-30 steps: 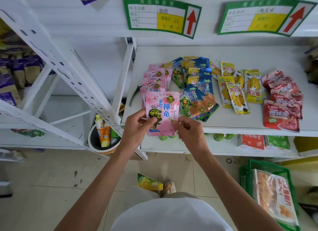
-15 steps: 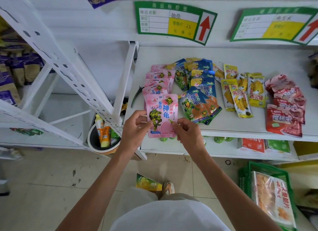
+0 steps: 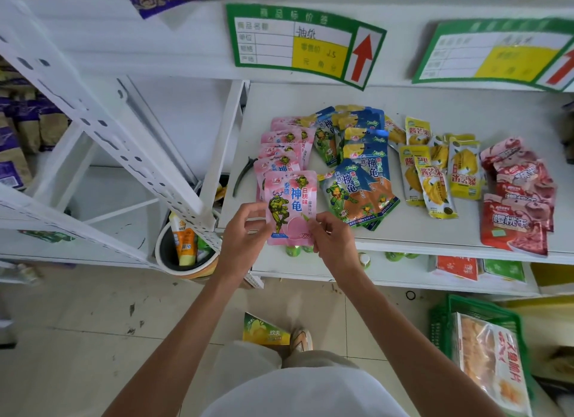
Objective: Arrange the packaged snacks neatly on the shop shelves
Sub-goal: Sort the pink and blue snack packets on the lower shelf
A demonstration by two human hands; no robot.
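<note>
Pink pouch [image 3: 290, 206] unmoved; left hand [image 3: 243, 244], right hand [image 3: 334, 245] pinch corners

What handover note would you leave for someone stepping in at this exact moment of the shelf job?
Left hand and right hand each pinch a lower edge of one pink pouch, held over the front of the pink row on the shelf.
Done: pink row laid overlapping; red packs stacked at right.
Left: set this pouch down at the row's front; straighten the loose blue pouches and yellow packs.
</note>
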